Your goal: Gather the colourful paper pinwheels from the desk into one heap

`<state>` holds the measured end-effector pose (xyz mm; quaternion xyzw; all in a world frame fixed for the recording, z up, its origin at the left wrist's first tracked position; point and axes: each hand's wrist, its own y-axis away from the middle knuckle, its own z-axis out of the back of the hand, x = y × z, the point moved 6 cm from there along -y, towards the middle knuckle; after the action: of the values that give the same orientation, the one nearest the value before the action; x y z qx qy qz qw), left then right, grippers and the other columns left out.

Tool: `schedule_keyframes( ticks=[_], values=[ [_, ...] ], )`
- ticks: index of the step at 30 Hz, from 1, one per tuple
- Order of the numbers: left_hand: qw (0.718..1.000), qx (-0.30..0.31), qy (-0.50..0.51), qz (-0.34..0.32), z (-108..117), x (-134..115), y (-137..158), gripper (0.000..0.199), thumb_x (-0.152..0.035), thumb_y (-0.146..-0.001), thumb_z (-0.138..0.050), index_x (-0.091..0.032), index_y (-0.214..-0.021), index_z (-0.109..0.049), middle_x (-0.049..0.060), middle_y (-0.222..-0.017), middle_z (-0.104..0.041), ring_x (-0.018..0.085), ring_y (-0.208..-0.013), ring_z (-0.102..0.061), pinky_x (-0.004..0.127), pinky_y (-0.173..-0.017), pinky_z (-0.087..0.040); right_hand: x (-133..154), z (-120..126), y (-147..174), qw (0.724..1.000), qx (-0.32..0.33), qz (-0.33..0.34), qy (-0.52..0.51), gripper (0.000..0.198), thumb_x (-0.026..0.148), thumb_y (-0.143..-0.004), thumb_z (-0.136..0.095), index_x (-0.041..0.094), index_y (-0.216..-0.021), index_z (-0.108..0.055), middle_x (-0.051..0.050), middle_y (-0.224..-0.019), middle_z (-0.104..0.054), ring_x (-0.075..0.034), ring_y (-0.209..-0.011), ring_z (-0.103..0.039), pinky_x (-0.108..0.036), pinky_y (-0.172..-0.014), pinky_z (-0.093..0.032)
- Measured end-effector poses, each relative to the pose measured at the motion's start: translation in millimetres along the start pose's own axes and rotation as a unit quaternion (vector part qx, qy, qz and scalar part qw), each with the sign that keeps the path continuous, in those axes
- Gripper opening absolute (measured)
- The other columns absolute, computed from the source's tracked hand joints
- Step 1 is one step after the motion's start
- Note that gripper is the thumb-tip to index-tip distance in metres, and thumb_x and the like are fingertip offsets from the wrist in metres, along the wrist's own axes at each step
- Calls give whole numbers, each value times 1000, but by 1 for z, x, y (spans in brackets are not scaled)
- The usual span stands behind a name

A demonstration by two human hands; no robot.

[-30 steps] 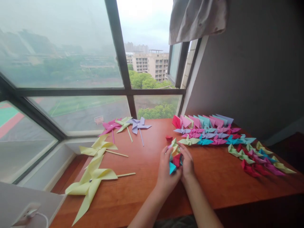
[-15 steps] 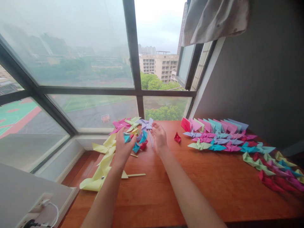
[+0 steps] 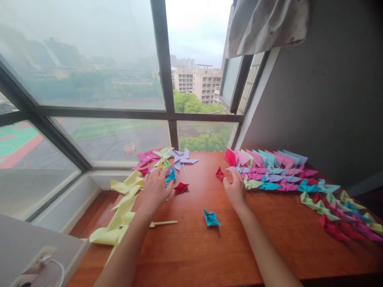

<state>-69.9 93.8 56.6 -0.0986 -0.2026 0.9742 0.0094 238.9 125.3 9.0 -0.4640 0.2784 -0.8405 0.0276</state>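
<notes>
My left hand [image 3: 156,189] is over a small cluster of folded paper at the left, its thumb apart from its fingers. Just past the thumb sits a blue paper boat [image 3: 171,175], partly covered by the hand; whether they touch is unclear. Beside it lies a red paper boat [image 3: 181,187]. My right hand [image 3: 235,189] is at the small red paper boat [image 3: 220,173], thumb and forefinger apart near its right side. Between my forearms a blue paper boat [image 3: 211,218] rests on the wooden table [image 3: 191,251].
Yellow paper pinwheels [image 3: 119,225] line the left edge, with pink, green and purple pinwheels [image 3: 182,157] behind. A pale stick [image 3: 164,223] lies near my left forearm. Rows of folded paper cranes [image 3: 275,179] cover the right side. A window frame [image 3: 172,115] stands at the back.
My right hand has moved right from the purple pinwheel to the small red boat. A blue boat now lies mid-table. My left hand has lowered slightly over the paper cluster.
</notes>
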Motion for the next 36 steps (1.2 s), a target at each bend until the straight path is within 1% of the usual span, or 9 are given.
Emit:
schedule_keyframes(
  ticks=[4,8,12,15,19,21,25,31,36],
  values=[
    [999,5,-30,-30,-2,-26,0,33,-29,-82,-56,-19,-112,-63,16,-126,-58,36,-117,-52,56,-103,-33,-6,-20,-7,996,40,20,82,37,23,-79,-51,16,-113,-65,-16,-133,-51,-31,-126,-46,-48,-106,-39],
    [995,14,36,-90,-4,-62,16,31,-26,-83,-57,-19,-113,-63,15,-125,-59,33,-119,-52,53,-104,-36,-6,-43,-10,986,101,2,132,42,19,-79,-51,14,-120,-62,-16,-133,-51,-31,-125,-45,-46,-108,-36],
    [960,114,181,-181,-8,-110,52,42,-35,-84,-62,-25,-124,-56,11,-135,-54,29,-121,-52,46,-102,-42,-1,-54,-11,982,134,1,133,36,15,-78,-53,18,-112,-67,-12,-119,-60,-27,-115,-52,-40,-104,-39],
    [930,195,217,-224,-13,-140,81,66,-48,-68,-78,-27,-125,-54,11,-141,-47,32,-128,-45,46,-103,-42,2,-57,-9,980,155,1,128,28,13,-77,-55,19,-101,-70,-10,-106,-65,-25,-105,-56,-38,-99,-41],
    [923,229,190,-246,-23,-159,99,32,-29,-80,-68,-25,-110,-59,6,-127,-58,27,-116,-54,41,-97,-46,9,-61,-8,978,178,3,105,21,11,-77,-55,19,-90,-70,-9,-97,-67,-22,-97,-59,-34,-92,-44],
    [925,229,171,-250,-28,-160,99,18,-18,-87,-55,-24,-104,-60,5,-113,-64,23,-104,-59,37,-91,-48,14,-65,-10,979,186,2,85,21,9,-76,-56,19,-86,-70,-8,-93,-68,-20,-92,-61,-32,-88,-46],
    [938,204,141,-242,-28,-147,85,20,-13,-89,-46,-22,-101,-59,5,-103,-66,22,-92,-62,34,-81,-50,26,-84,-16,981,192,-5,28,22,9,-75,-57,20,-88,-71,-5,-90,-71,-17,-85,-64,-29,-82,-51],
    [974,91,109,-179,-2,-99,28,21,-16,-88,-46,-23,-104,-59,6,-106,-66,23,-97,-62,33,-81,-50,63,-114,-31,978,194,8,-72,32,12,-77,-57,22,-105,-68,-3,-107,-70,-14,-94,-66,-24,-81,-54],
    [994,27,22,-105,7,-65,-31,26,-23,-87,-50,-21,-110,-61,9,-107,-67,27,-95,-64,35,-76,-50,71,-91,-31,981,167,12,-93,35,12,-77,-54,21,-109,-67,-6,-111,-68,-16,-97,-65,-27,-81,-56]
  ],
)
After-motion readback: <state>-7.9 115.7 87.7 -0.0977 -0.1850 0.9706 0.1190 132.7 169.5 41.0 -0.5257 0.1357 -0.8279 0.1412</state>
